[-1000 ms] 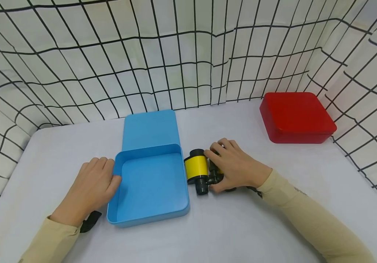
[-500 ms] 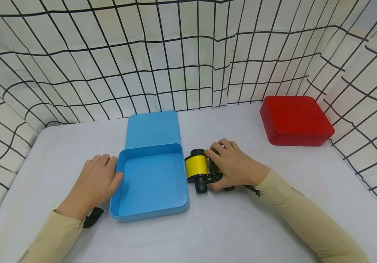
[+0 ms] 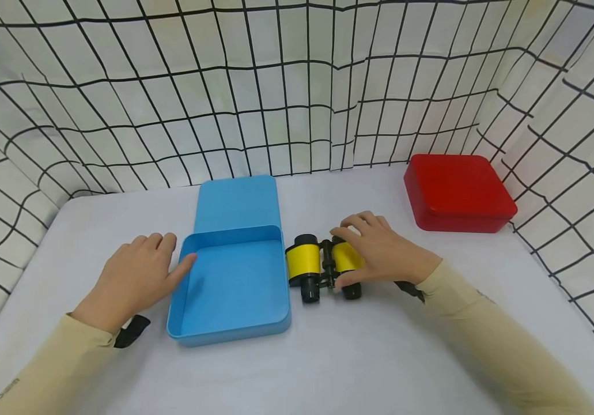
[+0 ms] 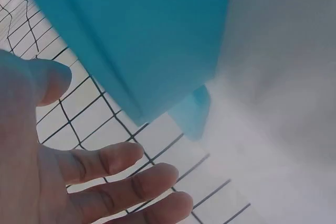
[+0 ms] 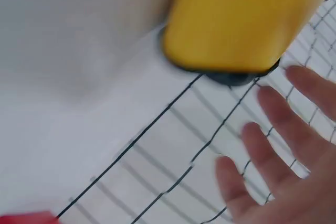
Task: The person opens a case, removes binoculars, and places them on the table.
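Observation:
In the head view a blue box (image 3: 231, 291) lies on the white table, its blue lid flap (image 3: 237, 204) laid back behind it. My left hand (image 3: 131, 279) is at the box's left side, thumb over the rim; the left wrist view shows its fingers (image 4: 126, 182) apart from the blue wall. Beside the box's right wall are yellow and black binoculars (image 3: 304, 260). Over their right barrel hovers my right hand (image 3: 390, 253), hiding part of it. The right wrist view has those fingers (image 5: 257, 148) spread loosely, with a gap to the yellow barrel (image 5: 236, 22).
A closed red box (image 3: 460, 193) stands at the back right. White walls with a black grid (image 3: 307, 106) enclose the table at the back and both sides. Each wrist wears a black band (image 3: 132, 331) below the hand.
Both hands have loosened: the right has let go of the binoculars and drawn slightly rightward, and the left has eased off the box's side. Box and binoculars stay side by side.

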### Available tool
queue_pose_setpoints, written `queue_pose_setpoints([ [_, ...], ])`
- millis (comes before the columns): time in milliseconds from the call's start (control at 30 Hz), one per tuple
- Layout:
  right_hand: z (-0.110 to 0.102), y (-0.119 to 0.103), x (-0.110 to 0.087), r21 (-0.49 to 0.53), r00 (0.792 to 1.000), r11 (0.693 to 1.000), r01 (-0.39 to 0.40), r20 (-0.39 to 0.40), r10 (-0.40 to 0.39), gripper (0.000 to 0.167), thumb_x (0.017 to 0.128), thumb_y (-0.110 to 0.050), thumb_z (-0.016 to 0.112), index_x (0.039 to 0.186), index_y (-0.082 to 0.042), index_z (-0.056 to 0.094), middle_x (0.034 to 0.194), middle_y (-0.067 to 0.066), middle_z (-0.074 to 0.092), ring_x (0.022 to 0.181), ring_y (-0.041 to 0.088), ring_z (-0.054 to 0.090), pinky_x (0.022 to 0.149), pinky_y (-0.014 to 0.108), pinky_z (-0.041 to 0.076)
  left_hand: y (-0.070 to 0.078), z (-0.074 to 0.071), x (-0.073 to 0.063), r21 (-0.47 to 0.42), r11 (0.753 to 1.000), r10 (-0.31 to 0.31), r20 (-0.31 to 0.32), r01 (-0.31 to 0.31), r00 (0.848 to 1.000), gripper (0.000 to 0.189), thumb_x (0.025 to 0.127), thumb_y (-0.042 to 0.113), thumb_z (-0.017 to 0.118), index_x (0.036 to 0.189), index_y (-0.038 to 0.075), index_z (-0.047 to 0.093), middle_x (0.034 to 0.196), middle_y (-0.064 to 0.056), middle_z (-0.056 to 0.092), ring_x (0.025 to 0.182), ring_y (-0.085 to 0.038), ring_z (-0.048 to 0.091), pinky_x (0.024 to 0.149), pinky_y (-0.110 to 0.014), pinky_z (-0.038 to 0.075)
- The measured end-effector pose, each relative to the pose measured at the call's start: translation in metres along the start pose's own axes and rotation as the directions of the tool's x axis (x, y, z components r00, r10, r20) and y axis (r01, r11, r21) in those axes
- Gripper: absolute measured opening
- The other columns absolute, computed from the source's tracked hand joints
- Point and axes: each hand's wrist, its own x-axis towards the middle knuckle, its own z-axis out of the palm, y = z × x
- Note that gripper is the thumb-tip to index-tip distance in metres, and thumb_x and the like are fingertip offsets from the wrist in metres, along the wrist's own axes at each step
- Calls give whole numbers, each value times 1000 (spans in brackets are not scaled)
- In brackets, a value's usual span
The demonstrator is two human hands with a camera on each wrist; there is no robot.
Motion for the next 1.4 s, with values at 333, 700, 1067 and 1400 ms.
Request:
queue_pose_setpoints([
  [333,-22,40,-26,-17,994,997,-71,-90,69,91,82,-67,75,153,-17,46,151,12,51,139,32,44,114,61,42,8,-26,25,-15,999,31,-197,-34,980,52,99,48,62,97,-4,56,77,-16,57,66,-29,53,52,-40,46],
  [700,-37,83,-44,30,970,983,-179,-162,182,83,82,-49,85,149,-13,49,143,14,54,130,33,49,109,59,46,26,-46,54,-10,995,92,-282,-99,955,54,99,49,61,104,-4,60,88,-22,63,76,-36,60,61,-48,53],
  [1067,-40,129,-65,34,943,950,-309,-117,311,80,86,-47,80,151,-14,46,146,16,51,134,40,46,107,67,47,51,-48,86,4,986,158,-302,-165,940,60,102,50,57,126,-5,60,120,-26,67,109,-43,63,91,-55,56],
  [1400,-47,159,-73,7,923,934,-356,-151,353,76,90,-46,77,148,-7,46,143,20,51,133,43,45,98,65,54,74,-56,116,-17,980,178,-377,-199,909,56,102,49,58,121,-4,61,116,-23,69,104,-40,64,88,-51,57],
])
